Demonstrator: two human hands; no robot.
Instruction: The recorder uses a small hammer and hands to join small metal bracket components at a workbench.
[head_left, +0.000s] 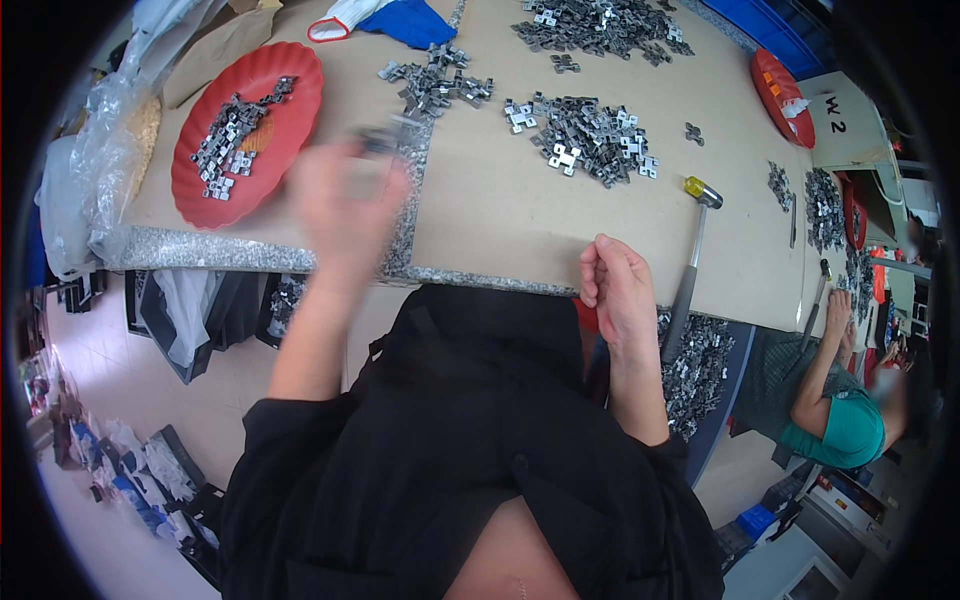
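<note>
My left hand (352, 198) is smeared by motion above the table edge, beside the red scalloped plate (297, 130). A dark blurred shape (378, 140) shows at its fingertips; whether the hand grips it I cannot tell. On the plate lie several small metal pieces (228, 135). My right hand (622, 285) is over the table's front edge, its fingers curled in and the thumb against them; what they hold, if anything, is hidden. Beyond it spreads a heap of cross-shaped metal pieces (595, 140). A hammer (690, 260) with a yellow-and-black head lies to its right.
More metal pieces form a pile (435, 85) near the left and a larger pile (600, 28) at the back. A blue-and-white glove (395, 20) lies at the far edge. Another red plate (782, 100) stands back right. A co-worker in a green top (840, 430) sits at right.
</note>
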